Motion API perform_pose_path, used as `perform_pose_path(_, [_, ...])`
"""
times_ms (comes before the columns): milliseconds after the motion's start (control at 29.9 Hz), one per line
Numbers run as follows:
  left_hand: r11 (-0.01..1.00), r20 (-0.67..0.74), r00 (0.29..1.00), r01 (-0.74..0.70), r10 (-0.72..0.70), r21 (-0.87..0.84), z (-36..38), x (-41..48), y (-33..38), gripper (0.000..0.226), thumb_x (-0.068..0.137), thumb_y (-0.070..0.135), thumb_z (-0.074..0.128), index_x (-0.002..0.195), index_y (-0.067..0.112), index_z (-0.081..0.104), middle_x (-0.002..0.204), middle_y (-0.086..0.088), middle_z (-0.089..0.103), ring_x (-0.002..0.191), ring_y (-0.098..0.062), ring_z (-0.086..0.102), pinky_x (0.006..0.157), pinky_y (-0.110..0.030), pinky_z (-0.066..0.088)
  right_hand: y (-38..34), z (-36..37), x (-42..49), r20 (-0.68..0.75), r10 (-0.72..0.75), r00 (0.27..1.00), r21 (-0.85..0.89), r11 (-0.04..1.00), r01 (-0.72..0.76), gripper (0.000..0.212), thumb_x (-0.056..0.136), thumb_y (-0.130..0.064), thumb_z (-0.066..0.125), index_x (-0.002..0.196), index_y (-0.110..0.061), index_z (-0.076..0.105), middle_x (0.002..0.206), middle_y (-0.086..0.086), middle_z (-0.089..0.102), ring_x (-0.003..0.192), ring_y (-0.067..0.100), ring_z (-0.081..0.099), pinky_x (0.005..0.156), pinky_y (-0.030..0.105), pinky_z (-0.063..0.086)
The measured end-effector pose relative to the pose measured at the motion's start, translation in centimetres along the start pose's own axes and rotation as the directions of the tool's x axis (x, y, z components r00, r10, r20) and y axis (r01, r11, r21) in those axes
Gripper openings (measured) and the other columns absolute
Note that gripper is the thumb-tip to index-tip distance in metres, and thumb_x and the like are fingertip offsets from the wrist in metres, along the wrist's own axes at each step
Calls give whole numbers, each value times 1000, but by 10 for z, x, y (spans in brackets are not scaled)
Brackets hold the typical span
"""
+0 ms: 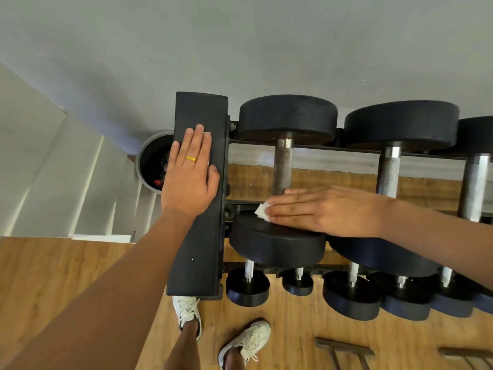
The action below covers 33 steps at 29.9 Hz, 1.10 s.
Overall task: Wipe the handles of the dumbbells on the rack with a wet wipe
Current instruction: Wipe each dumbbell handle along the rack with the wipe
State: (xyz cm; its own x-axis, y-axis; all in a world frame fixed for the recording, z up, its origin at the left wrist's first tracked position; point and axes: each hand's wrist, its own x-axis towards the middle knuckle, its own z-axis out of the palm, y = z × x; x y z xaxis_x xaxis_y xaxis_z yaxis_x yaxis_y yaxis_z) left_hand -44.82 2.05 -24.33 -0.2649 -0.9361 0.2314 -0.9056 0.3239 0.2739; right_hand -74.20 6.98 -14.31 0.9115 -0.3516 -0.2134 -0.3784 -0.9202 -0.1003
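Observation:
A black rack [198,198] holds several black dumbbells with knurled metal handles. The leftmost top dumbbell has a grey handle [283,166] between a far head [288,118] and a near head [277,247]. My right hand [320,209] lies flat with straight fingers on the near head at the foot of that handle, pressing a white wet wipe [261,210] that peeks out under the fingertips. My left hand [189,172], wearing a gold ring, rests flat on the rack's padded end post with something white partly showing under the fingers.
More dumbbells sit to the right [389,169] and on the lower tier [248,287]. A grey bin [153,161] stands by the wall left of the rack, next to white steps [80,188]. My feet in white shoes [186,311] stand on the wooden floor.

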Motion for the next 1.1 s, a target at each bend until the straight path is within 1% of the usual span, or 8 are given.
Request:
perform_pose_path(167, [1000, 5, 1000, -6, 6, -4, 1, 0, -1, 62, 102, 27, 33, 160, 5, 28, 170, -12, 19, 158, -26, 11, 129, -45, 8, 10, -7, 4, -15, -95, 995, -43, 995, 94, 55, 88, -6, 59, 143, -12, 53, 151, 6, 49, 144, 21, 40, 119, 41, 26])
perform_pose_path(334, [1000, -2, 1000, -6, 6, -10, 1, 0, -1, 62, 102, 27, 33, 160, 5, 28, 170, -12, 19, 159, -25, 11, 129, -44, 6, 12, -12, 15, -155, -129, 979, -28, 992, 127, 30, 96, -7, 50, 114, -8, 73, 123, 9, 70, 120, 24, 64, 110, 40, 41])
perform_pose_path(568, [1000, -1, 1000, -3, 3, -13, 1, 0, -2, 62, 102, 26, 35, 160, 6, 28, 170, -11, 19, 159, -25, 10, 129, -44, 6, 28, -28, 19, -338, 177, 924, -19, 981, -195, 38, 92, 4, 59, 129, -3, 65, 136, 15, 61, 128, 31, 57, 107, 46, 46])
perform_pose_path(669, [1000, 0, 1000, -6, 6, -11, 1, 0, -1, 62, 102, 26, 34, 160, 6, 28, 170, -12, 20, 159, -25, 11, 129, -45, 7, 21, -23, 29, -222, 267, 938, -123, 946, -298, 54, 83, 8, 65, 137, -1, 57, 144, 18, 53, 137, 33, 48, 114, 46, 36])
perform_pose_path(803, [1000, 17, 1000, -5, 5, -3, 1, 0, -2, 62, 102, 27, 32, 161, 6, 26, 170, -12, 18, 159, -25, 9, 129, -45, 7, 9, -20, 26, -43, 335, 941, -148, 930, -338, 63, 89, -4, 44, 151, -3, 34, 159, 18, 29, 150, 31, 22, 121, 46, 19])
perform_pose_path(903, [1000, 26, 1000, -3, 3, -5, 1, 0, -2, 63, 102, 28, 32, 161, 6, 26, 170, -11, 17, 159, -25, 9, 129, -46, 7, -3, -17, 13, 136, 268, 954, -56, 963, -263, 87, 84, -4, 64, 156, -16, 16, 165, 8, 13, 152, 27, 11, 120, 50, 24])
perform_pose_path(1003, [1000, 30, 1000, 0, 0, -8, 1, 0, -2, 63, 102, 28, 32, 161, 6, 25, 170, -11, 17, 159, -24, 8, 129, -45, 6, -10, -16, 6, 156, 76, 985, -59, 996, -67, 87, 71, -11, 82, 148, -16, 44, 156, 5, 41, 144, 19, 27, 114, 42, 25])
perform_pose_path(1104, [1000, 15, 1000, -4, 4, -10, 2, 0, -1, 63, 102, 27, 33, 161, 6, 26, 170, -12, 18, 159, -25, 9, 130, -44, 5, -2, -22, 8, 153, 37, 988, -70, 997, -27, 73, 77, -10, 63, 148, -16, 45, 155, 5, 42, 145, 18, 25, 115, 41, 19])
